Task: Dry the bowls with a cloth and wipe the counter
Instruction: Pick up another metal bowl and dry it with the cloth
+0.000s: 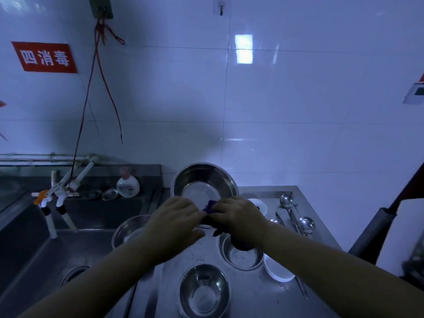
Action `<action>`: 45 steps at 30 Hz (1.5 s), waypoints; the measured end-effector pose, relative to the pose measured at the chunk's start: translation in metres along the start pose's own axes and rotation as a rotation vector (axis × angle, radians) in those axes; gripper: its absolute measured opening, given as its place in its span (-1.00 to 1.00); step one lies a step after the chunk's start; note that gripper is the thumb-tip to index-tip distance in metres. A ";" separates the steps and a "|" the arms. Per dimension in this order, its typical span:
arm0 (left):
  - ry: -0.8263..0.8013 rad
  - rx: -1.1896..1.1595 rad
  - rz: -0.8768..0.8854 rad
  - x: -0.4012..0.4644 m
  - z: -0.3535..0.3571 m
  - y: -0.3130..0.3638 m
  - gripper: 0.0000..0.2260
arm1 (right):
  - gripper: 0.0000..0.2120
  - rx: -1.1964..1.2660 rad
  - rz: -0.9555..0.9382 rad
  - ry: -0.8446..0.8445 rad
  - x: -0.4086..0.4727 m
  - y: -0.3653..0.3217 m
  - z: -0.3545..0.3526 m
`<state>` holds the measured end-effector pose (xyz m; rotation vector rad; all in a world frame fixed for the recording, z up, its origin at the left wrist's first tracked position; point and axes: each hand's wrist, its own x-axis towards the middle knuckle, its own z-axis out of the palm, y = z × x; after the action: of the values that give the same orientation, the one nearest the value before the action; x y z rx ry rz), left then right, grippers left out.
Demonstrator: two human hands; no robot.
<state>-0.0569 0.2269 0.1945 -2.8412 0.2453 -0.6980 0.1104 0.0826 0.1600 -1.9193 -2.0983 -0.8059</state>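
In the head view, the left hand holds the near rim of a big steel bowl, which stands tilted just beyond both hands. The right hand has its fingers curled around a purple cloth and presses it on the bowl's rim. Below the hands, three more steel bowls and one white bowl rest on the tabletop. To the right lie two ladles.
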 end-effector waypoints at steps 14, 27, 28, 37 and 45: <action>0.099 -1.076 -0.808 0.000 -0.001 -0.007 -0.81 | -0.62 0.124 0.449 0.551 -0.001 0.024 -0.031; 0.266 -1.688 -1.121 0.037 0.003 0.022 -0.50 | -0.60 -0.062 0.453 0.506 0.024 -0.032 -0.002; 0.271 -1.701 -1.133 0.039 0.003 0.023 -0.47 | -0.62 -0.093 0.443 0.495 0.023 -0.036 0.001; 0.327 -1.691 -1.187 0.041 0.002 0.029 -0.72 | -0.63 -0.061 0.547 0.534 0.029 -0.028 -0.005; 0.419 -1.847 -1.181 0.036 0.000 0.014 -0.73 | -0.73 0.638 0.925 0.674 0.035 -0.008 -0.026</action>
<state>-0.0274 0.2057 0.2069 -4.1177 -1.8821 -2.0895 0.0916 0.0996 0.1959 -1.6301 -0.7726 -0.3893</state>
